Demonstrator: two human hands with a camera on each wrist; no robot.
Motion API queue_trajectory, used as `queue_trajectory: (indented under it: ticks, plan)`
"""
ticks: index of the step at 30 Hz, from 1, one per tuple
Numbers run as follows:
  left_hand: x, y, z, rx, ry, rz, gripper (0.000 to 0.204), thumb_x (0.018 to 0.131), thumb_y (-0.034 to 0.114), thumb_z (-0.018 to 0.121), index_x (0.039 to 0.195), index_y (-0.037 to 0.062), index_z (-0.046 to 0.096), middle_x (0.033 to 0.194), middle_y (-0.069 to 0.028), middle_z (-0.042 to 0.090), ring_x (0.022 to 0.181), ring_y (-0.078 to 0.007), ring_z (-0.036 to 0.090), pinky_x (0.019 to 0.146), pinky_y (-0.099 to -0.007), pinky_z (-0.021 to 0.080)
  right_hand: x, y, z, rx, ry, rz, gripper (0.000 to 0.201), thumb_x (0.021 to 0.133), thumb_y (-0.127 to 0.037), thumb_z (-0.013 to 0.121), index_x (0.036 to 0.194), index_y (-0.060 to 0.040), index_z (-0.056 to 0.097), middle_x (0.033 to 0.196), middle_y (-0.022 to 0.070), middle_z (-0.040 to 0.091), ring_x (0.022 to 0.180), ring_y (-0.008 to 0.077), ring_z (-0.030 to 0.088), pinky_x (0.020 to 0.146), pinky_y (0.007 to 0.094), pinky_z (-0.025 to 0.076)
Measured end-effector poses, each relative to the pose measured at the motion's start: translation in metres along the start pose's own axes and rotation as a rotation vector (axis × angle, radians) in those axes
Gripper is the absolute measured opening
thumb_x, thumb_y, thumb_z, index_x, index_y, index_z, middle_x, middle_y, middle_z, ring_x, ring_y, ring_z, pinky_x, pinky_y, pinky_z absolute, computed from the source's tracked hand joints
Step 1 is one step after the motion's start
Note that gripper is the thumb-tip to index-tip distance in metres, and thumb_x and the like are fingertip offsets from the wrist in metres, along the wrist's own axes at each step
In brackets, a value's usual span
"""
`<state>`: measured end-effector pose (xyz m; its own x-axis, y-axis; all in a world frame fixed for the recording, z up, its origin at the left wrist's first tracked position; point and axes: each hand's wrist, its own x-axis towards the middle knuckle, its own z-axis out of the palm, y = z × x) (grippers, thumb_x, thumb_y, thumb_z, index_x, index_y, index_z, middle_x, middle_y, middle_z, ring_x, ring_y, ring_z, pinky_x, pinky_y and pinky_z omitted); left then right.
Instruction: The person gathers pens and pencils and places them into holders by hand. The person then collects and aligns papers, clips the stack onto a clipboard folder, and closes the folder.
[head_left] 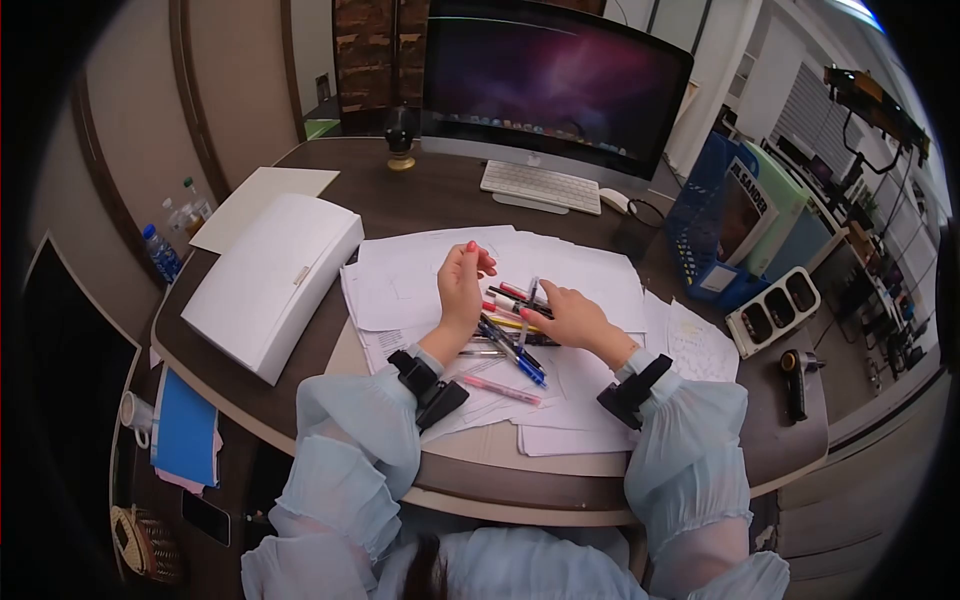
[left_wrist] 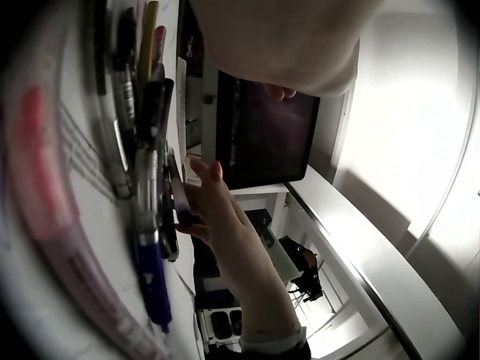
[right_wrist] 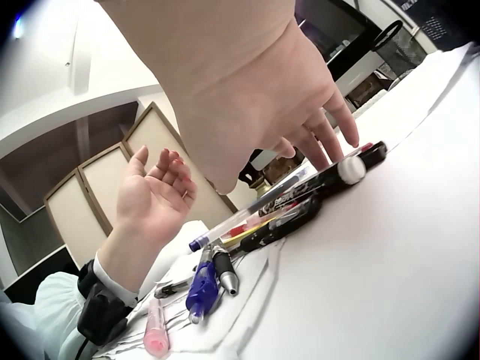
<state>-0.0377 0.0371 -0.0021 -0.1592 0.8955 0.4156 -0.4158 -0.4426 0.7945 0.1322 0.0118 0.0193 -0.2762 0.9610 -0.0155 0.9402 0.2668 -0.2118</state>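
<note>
Pens and markers lie in a loose pile on white papers, among them a blue pen (head_left: 531, 371), a pink pen (head_left: 501, 389) and a black marker with a white end (right_wrist: 349, 171). My right hand (head_left: 577, 318) reaches over the pile's right side and pinches a clear pen with a dark blue end (left_wrist: 180, 196) between thumb and fingers. That pen slants across the pile in the right wrist view (right_wrist: 251, 211). My left hand (head_left: 461, 290) is raised at the pile's left, palm turned inward, fingers loosely bent and holding nothing.
A white box (head_left: 270, 275) stands on the left of the desk. Behind the papers are a keyboard (head_left: 541, 188), a mouse (head_left: 614, 200) and a monitor (head_left: 555, 85). To the right stand a blue file holder (head_left: 700, 215), a white socket-like block (head_left: 774, 311) and a dark handled object (head_left: 795, 384).
</note>
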Motion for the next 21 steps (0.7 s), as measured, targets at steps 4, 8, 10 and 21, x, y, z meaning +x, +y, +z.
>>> queue_trajectory:
  ticks: [4,8,10,21]
  plan:
    - [0.02,-0.019,-0.029,0.103,0.19,-0.003,0.033,0.089,0.03,0.044,0.071,0.0025,0.049,0.063,-0.0048,0.052,0.057,-0.0098,0.05,0.057,-0.022,0.041,0.017,-0.019,0.008,-0.052,0.009,-0.049,0.069,0.073,-0.051,0.055,0.119,-0.0014,0.039,0.097,0.0204,0.055,0.09,0.032,0.055,0.074,0.0393,0.046]
    - [0.026,-0.023,-0.036,0.126,0.221,-0.031,0.032,0.088,0.033,0.042,0.073,0.0069,0.051,0.065,-0.0019,0.055,0.058,-0.0085,0.052,0.056,-0.0211,0.036,0.03,-0.016,0.018,-0.08,-0.05,-0.145,0.071,0.069,-0.035,0.061,0.124,-0.0018,0.033,0.101,0.021,0.053,0.091,0.0322,0.053,0.079,0.0365,0.044]
    - [0.024,-0.024,-0.034,0.105,0.219,-0.048,0.031,0.088,0.033,0.043,0.072,0.0069,0.051,0.065,-0.0018,0.055,0.058,-0.0083,0.051,0.055,-0.021,0.036,0.034,-0.013,0.019,-0.03,-0.063,-0.172,0.073,0.067,-0.028,0.063,0.127,-0.0025,0.03,0.101,0.0205,0.052,0.09,0.0315,0.053,0.08,0.0352,0.043]
    - [0.027,-0.026,-0.035,0.037,0.273,-0.047,0.036,0.089,0.033,0.041,0.07,0.0034,0.051,0.061,-0.0041,0.053,0.053,-0.01,0.05,0.052,-0.0222,0.039,0.018,-0.026,0.006,0.369,-0.316,-0.29,0.082,0.071,-0.033,0.062,0.133,-0.0027,0.017,0.106,0.0229,0.048,0.097,0.0323,0.049,0.085,0.0331,0.039]
